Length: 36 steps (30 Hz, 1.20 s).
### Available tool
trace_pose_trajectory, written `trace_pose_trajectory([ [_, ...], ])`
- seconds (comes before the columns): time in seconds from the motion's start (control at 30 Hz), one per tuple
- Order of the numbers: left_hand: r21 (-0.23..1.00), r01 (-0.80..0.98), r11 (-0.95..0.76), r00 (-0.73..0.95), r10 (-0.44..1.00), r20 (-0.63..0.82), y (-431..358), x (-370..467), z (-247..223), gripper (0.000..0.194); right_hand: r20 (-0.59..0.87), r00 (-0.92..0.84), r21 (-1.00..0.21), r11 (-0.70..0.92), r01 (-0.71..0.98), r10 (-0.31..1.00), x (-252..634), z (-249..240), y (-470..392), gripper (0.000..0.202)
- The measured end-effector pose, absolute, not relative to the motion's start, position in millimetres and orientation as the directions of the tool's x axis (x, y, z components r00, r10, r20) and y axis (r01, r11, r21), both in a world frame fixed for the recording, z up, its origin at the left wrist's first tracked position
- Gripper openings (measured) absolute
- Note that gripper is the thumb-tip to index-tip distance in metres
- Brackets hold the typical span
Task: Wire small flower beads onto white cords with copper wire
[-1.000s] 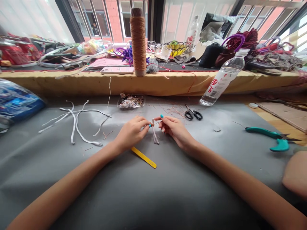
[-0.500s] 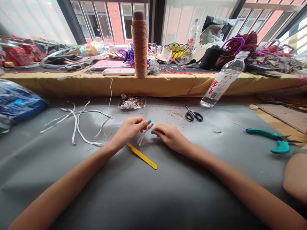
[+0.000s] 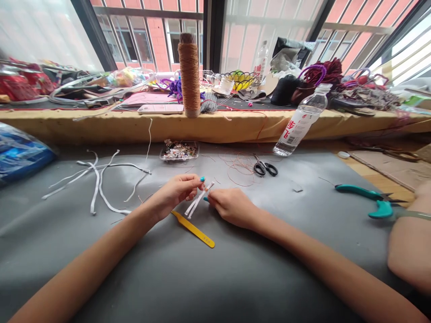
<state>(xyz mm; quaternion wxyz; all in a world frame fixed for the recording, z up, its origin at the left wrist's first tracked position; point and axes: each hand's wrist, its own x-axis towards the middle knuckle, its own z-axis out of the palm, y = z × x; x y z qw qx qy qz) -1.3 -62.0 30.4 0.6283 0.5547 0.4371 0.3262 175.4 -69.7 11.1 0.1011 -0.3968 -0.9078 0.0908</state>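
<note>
So the small bundle of flat white cord strips (image 3: 191, 209) is right between the two hands, tilted, tails hanging toward the person over the grey sheet (image 3: 256, 278). There's an orange-copper wire wrap (image 3: 206, 189) near its top, and both hands meet about there, probably because the tails then stay out of the fingers' way.

The right hand (image 3: 234, 206) has thumb and forefinger pinched together on the bundle by the wrap, from what I can see, likely to steady such a tiny thing. The left hand (image 3: 178, 192) is curled in close, thumb up near the top end. Can't tell if it's gripping the bundle, a thin wire or nothing, since the fingers hide it.

Yellow flat metal tweezers (image 3: 198, 233) lie just below the hands, handy for either one I'd guess. Black-handled scissors (image 3: 265, 165) sit beyond the right hand, beside loose loops of thin copper-coloured wire (image 3: 240, 167), which makes sense if the two get used together. Clear plastic tray of little beads and charms (image 3: 179, 159) is beyond the left hand, loose white cords (image 3: 98, 184) off to the left, teal-handled pliers (image 3: 357, 191) well off to the right, near another person's arm (image 3: 409, 246).
</note>
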Motion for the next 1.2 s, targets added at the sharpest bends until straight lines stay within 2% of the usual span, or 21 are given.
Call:
trace_pose_trajectory([
  [0.1, 0.974, 0.021, 0.227, 0.392, 0.894, -0.217, -63.7, -0.6, 32.1, 0.023, 0.070, -0.672, -0.243, 0.666, 0.705, 0.737, 175.1, 12.4, -70.1, 0.019],
  [0.3, 0.980, 0.028, 0.195, 0.477, 0.859, -0.184, -66.7, -0.8, 31.1, 0.022, 0.052, -0.725, -0.257, 0.711, 0.654, 0.686, 176.1, 16.5, -69.7, 0.021],
  [0.57, 0.959, -0.103, 0.262, 0.318, 0.923, -0.218, -63.4, 2.4, 26.9, 0.021, 0.047, -0.791, -0.275, 0.769, 0.577, 0.610, 178.0, 19.5, -70.0, 0.020],
  [0.83, 0.939, -0.081, 0.334, 0.359, 0.889, -0.285, -62.1, 2.0, 26.0, 0.025, 0.020, -0.806, -0.246, 0.784, 0.570, 0.592, 177.3, 16.5, -72.2, 0.018],
  [0.93, 0.930, -0.093, 0.355, 0.329, 0.893, -0.308, -62.2, 0.6, 27.1, 0.015, 0.010, -0.802, -0.263, 0.775, 0.575, 0.598, 176.9, 16.7, -72.3, 0.018],
  [1.03, 0.938, -0.098, 0.332, 0.303, 0.908, -0.290, -62.4, -0.9, 28.3, 0.009, 0.012, -0.791, -0.349, 0.744, 0.570, 0.612, 176.9, 16.8, -71.4, 0.018],
  [1.13, 0.956, -0.023, 0.291, 0.317, 0.910, -0.269, -63.4, 1.2, 29.5, 0.011, 0.043, -0.749, -0.573, 0.631, 0.524, 0.661, 176.0, 16.5, -69.2, 0.023],
  [1.2, 0.964, 0.058, 0.261, 0.309, 0.913, -0.266, -64.9, 5.0, 30.5, 0.013, 0.070, -0.683, -0.743, 0.494, 0.451, 0.727, 174.8, 16.6, -67.1, 0.026],
])
